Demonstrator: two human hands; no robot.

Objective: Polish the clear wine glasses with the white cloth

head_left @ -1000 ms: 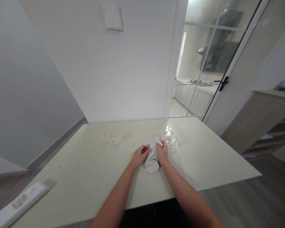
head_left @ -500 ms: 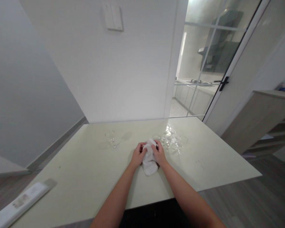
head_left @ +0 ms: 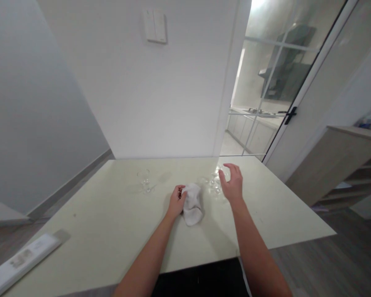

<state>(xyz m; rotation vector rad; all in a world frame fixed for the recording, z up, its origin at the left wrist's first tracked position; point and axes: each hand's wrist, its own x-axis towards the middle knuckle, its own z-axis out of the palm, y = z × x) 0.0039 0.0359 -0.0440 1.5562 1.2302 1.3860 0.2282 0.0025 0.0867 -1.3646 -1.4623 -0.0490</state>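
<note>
A crumpled white cloth [head_left: 193, 206] hangs from my left hand [head_left: 177, 201], whose fingers are closed on its left side over the middle of the table. To the right, my right hand [head_left: 233, 183] is raised with thumb and fingers apart, nothing visible between them. It is at the cluster of clear glasses [head_left: 215, 181] and hides part of them; whether it touches one I cannot tell. Apart from these, a single clear stemmed glass [head_left: 145, 180] is on the left side of the table.
The pale table [head_left: 111, 231] meets a white wall [head_left: 167, 103] at its back edge. A long white box [head_left: 24, 260] lies at the front left corner. Beyond the right side are a glass-paned door [head_left: 259, 90] and a wooden shelf unit [head_left: 336, 161].
My right hand has let go of the cloth and moved right to the glass cluster, its fingers spreading. My left hand still holds the cloth in nearly the same place.
</note>
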